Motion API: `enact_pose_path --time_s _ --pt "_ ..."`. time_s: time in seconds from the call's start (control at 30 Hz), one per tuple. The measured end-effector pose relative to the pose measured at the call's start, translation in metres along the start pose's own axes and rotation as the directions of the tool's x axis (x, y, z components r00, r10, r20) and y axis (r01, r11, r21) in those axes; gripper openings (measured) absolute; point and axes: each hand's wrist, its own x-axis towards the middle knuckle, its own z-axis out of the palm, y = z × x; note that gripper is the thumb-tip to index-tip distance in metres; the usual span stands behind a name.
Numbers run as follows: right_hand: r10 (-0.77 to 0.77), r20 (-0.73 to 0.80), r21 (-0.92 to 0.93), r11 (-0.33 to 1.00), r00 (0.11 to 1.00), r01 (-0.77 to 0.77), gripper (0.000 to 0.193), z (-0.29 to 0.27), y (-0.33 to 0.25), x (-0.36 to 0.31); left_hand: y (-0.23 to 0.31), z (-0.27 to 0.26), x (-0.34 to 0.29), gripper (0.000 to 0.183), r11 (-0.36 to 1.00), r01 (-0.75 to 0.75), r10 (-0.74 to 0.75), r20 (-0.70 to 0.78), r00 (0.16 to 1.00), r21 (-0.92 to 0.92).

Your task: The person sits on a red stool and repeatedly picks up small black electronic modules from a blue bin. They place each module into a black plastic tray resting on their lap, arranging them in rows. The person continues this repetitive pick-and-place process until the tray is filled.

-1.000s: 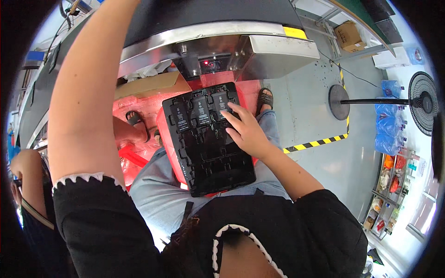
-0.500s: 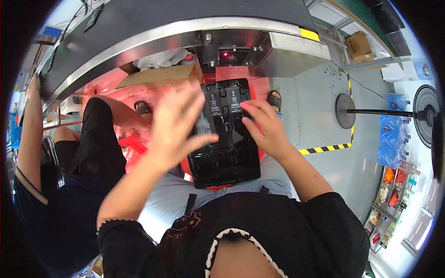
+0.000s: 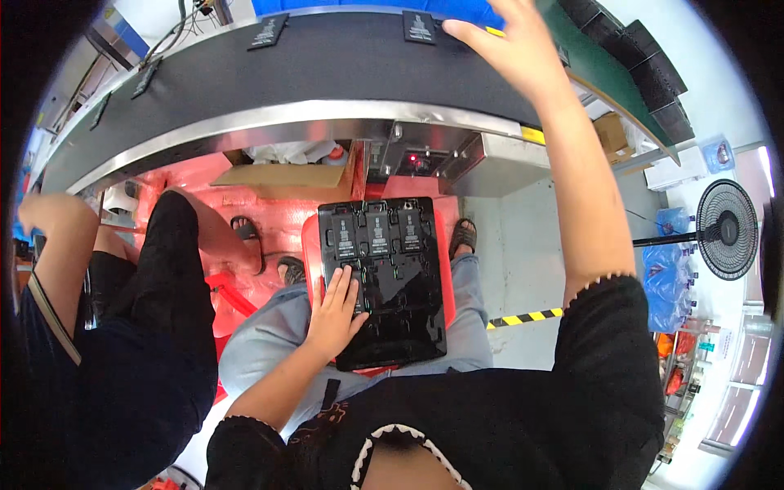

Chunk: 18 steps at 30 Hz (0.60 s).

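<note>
A flat black rectangular pack [image 3: 419, 27], pale-printed, lies on the matte belt [image 3: 343, 69] just beside the thumb of my right hand [image 3: 527, 49], spread wide from its fingers. My left hand [image 3: 330, 317], fingers close together, thumb apart, rests on a glossy moulded plastic tray [image 3: 400, 331] whose far pockets hold three similar packs [image 3: 377, 235].

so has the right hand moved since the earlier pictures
Yes: the right hand has gone from over the black tray, on the near side of the long metal edge, to beyond that edge.
</note>
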Motion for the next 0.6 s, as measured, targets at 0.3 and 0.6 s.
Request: enact_pose_path --time_s 0.3,0.6 --pt "0.384 0.669 -0.399 0.908 0.636 -0.129 0.069 0.026 0.090 0.050 -0.017 -0.078 0.047 0.046 0.881 -0.196 0.076 -0.280 0.957 -0.430" --pt "0.316 0.298 0.515 0.741 0.901 -0.430 0.023 -0.049 -0.003 -0.078 -0.096 -0.290 0.305 0.089 0.987 -0.123 0.086 -0.310 0.947 -0.101"
